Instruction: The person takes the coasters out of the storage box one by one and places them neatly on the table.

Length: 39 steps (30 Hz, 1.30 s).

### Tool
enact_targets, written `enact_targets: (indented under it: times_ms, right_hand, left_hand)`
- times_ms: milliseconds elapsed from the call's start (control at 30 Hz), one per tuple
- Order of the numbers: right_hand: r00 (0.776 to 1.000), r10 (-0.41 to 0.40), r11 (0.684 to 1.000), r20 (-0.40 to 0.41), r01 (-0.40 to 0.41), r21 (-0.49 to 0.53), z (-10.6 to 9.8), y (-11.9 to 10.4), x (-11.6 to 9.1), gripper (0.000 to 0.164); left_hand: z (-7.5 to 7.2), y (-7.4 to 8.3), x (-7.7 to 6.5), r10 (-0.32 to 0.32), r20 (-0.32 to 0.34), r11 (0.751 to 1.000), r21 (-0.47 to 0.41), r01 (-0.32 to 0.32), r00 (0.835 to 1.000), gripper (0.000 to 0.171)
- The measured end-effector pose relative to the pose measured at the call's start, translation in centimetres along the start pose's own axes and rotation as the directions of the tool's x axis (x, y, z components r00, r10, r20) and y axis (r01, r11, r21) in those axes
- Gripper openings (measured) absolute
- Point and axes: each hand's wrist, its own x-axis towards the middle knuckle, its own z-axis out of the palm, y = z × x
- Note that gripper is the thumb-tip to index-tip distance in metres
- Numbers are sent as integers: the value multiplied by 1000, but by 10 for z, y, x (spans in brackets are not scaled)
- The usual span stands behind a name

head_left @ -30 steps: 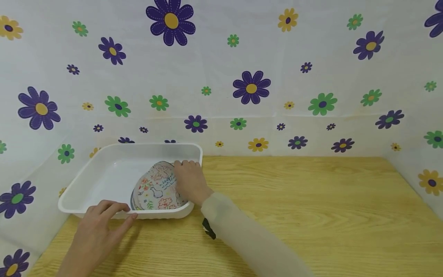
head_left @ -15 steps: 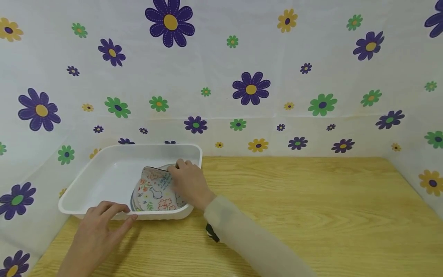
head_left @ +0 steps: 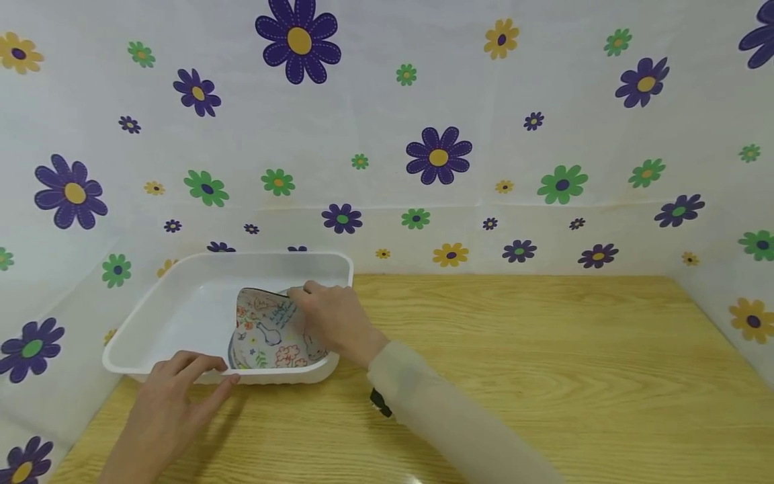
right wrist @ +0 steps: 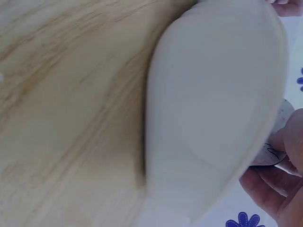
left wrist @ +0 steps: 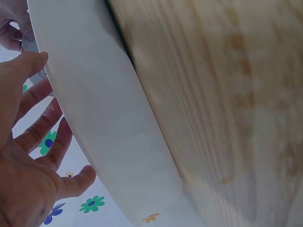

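Observation:
Inside a white plastic tray (head_left: 199, 316), at its near right corner, lies a thin, rounded printed piece (head_left: 266, 336) with coloured drawings, writing and a dark edge. Other layers seem to lie under it. My right hand (head_left: 338, 319) pinches its upper right side, so its far edge bends up from the layers below. In the right wrist view, fingers and thumb close round the printed piece (right wrist: 274, 149) behind the tray wall. My left hand (head_left: 166, 400) holds the tray's near rim, thumb outside and fingertips over it; the left wrist view shows those spread fingers (left wrist: 35, 135) at the rim.
The tray stands on a yellow wood-grain table (head_left: 532, 363), at its back left. White cloth (head_left: 375, 114) printed with flowers hangs behind and along both sides. A dark buckle (head_left: 381, 402) sits at my right sleeve.
My right hand has shifted slightly, drawing the printed piece's upper edge leftward and bending it up, away from the layers below. The left hand and the tray stay in place.

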Motion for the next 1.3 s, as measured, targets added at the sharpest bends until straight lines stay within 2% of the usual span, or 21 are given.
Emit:
enact_targets:
  times_ms: [167, 267, 333, 400, 533, 667, 700, 833, 933, 967, 1133, 1200, 1300]
  right_hand:
    - [999, 23, 994, -37, -18, 112, -10, 0, 1, 34]
    - [997, 52, 975, -49, -40, 218, -16, -1, 2, 38]
    - [995, 86, 947, -48, -67, 314, -20, 0, 2, 36]
    - [991, 128, 897, -33, -102, 430, -24, 1, 1, 33]
    - [971, 239, 754, 11, -193, 628, -27, 7, -4, 33]
    - [933, 352, 612, 74, -290, 736, -28, 16, -10, 34]
    - [922, 377, 585, 85, -308, 750, -28, 18, -13, 34]
    - [871, 458, 374, 177, -369, 851, -29, 25, -22, 32]
    - [824, 496, 199, 273, -414, 888, -27, 28, -28, 34]
    - [810, 504, 159, 300, -429, 889, -26, 30, -30, 35]
    - [739, 542, 3, 401, -479, 878, -22, 35, -38, 38]
    - [717, 549, -54, 430, -483, 874, -20, 37, -41, 38]
    - [697, 552, -116, 457, -479, 870, -18, 39, -46, 39]
  left_hand:
    - [0, 1, 0, -17, 29, 1000, -4, 17, 999, 20]
    - [-1, 1, 0, -19, 32, 1000, -6, 19, 999, 21]
    - [-1, 1, 0, -13, 22, 1000, -6, 13, 1000, 21]
    - [-2, 1, 0, -8, 14, 1000, -6, 8, 1000, 22]
    - [-1, 0, 0, -14, 14, 1000, -8, 14, 1000, 21]
    - [-1, 0, 0, -22, 16, 1000, -10, 22, 1000, 20]
    - [-1, 0, 0, -20, 13, 1000, -11, 21, 1000, 20]
    - [0, -1, -1, 10, -21, 1000, -18, -10, 1000, 21]
    - [1, -1, -1, 25, -34, 1000, -13, -25, 999, 22]
    - [1, -1, -2, 25, -35, 1000, -13, -25, 999, 22]
    - [0, -1, -2, 31, -44, 999, -16, -32, 999, 23]
    - [1, -1, -2, 38, -54, 999, -20, -39, 998, 24]
    - [0, -1, -1, 37, -53, 999, -15, -37, 998, 24]
